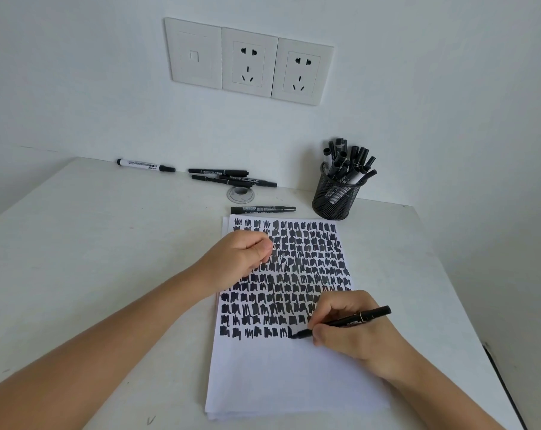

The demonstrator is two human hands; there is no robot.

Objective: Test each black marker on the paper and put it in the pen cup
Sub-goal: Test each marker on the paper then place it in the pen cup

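A white paper sheet (281, 377) lies on the table, its upper part filled with rows of black scribbles. My right hand (353, 333) grips a black marker (356, 319) like a pen, its tip touching the paper at the end of the lowest scribble row. My left hand (241, 259) rests on the paper's upper left with fingers curled into a fist; whether it holds a cap I cannot tell. A black mesh pen cup (334, 200) holding several black markers stands beyond the paper's top right corner.
One black marker (263, 209) lies just above the paper. More black markers (229, 176) lie by the wall, with a white-barrelled marker (145, 166) further left. A round cable grommet (239, 193) sits in the table. Wall sockets (250, 62) hang above.
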